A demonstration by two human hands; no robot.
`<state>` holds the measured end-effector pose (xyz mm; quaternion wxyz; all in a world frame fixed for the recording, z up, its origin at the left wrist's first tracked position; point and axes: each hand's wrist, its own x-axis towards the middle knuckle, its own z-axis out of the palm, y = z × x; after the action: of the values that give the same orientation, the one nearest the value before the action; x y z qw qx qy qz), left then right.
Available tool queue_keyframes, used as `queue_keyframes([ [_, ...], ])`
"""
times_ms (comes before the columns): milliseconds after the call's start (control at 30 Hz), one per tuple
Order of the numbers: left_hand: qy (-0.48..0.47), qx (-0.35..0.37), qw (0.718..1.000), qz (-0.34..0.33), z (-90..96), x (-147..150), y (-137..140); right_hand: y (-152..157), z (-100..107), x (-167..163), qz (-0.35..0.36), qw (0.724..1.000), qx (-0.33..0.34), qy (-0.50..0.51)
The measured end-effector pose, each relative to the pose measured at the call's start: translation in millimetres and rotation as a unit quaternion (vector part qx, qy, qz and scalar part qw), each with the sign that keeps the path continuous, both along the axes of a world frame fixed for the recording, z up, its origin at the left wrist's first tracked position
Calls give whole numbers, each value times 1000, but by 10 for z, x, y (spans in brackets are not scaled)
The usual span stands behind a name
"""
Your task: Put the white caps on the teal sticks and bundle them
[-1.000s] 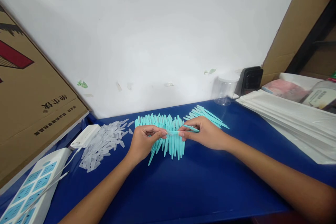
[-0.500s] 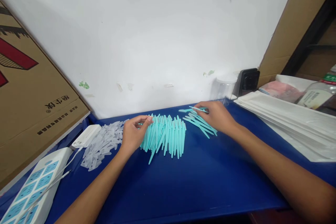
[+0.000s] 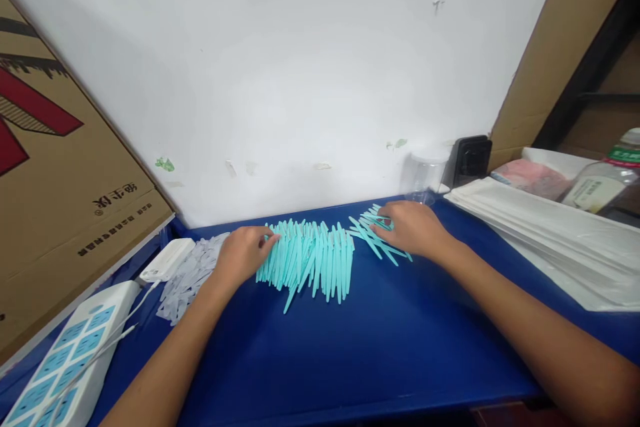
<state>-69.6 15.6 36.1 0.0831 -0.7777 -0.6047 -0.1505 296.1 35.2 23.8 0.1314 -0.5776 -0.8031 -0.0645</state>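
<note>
A long row of slim teal eyebrow razors (image 3: 320,257) lies side by side on the blue table. My left hand (image 3: 245,250) is at the row's left end, thumb and fingertips together; whatever may be between them is hidden. Just behind that hand spreads a heap of clear plastic caps (image 3: 193,273), partly covered by the wrist. My right hand (image 3: 407,227) is over a smaller, crisscrossed pile of teal razors (image 3: 373,237). Its thumb and forefinger are apart around the pile's right side, and no razor is plainly gripped.
On the left are a white power strip (image 3: 75,353) with cables, a small white box (image 3: 167,260) and a cardboard carton (image 3: 75,193). A clear jar (image 3: 425,177) and a black object (image 3: 471,159) stand at the wall. White bags (image 3: 545,233) and a bottle (image 3: 603,180) are at right.
My left hand has shifted left and slightly down, uncovering the row's left end. My right hand has lowered onto the small pile, and the razor it held is no longer distinct in its fingers.
</note>
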Motion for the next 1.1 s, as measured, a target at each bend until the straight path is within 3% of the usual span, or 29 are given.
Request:
queue_keyframes([
  [167, 109, -80, 985, 110, 106, -494, 100, -25, -79, -108, 38, 993, -43, 100],
  [300, 108, -167, 969, 150, 95, -810, 176, -50, -149, -198, 4, 990, -78, 119],
  [567, 6, -176, 984, 15, -77, -745, 315, -34, -212, -212, -21, 986, -113, 122],
  [767, -23, -195, 980, 19, -136, -732, 334, -36, -158, -191, -28, 978, -135, 159],
  [967, -54, -214, 975, 12, -140, -705, 306, 4, -168, -156, 11, 968, -102, 228],
  [1100, -93, -160, 983, 1, -121, -697, 305, 14, -152, -148, 37, 961, -79, 264],
])
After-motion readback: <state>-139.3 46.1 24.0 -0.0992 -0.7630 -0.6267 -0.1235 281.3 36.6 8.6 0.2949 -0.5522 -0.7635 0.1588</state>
